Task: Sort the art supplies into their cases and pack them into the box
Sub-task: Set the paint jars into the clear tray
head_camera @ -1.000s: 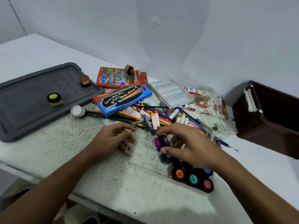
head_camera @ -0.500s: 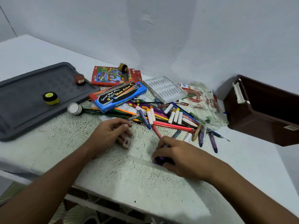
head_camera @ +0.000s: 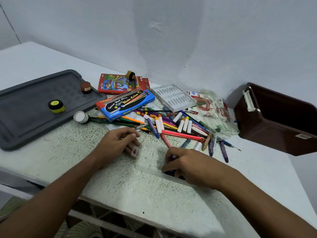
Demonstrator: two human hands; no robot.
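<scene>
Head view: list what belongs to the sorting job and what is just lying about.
Job:
right hand gripping purple paint pot
left hand on clear case
loose crayons and pencils
blue watercolour box
brown box

Lying about:
grey tray
wall

Tray [head_camera: 25, 127] lies left of crayons [head_camera: 173, 124]; box [head_camera: 277, 121] right.

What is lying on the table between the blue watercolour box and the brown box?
In the head view, between the blue watercolour box and the brown box lie a white ridged tray and a crumpled plastic bag.
</scene>
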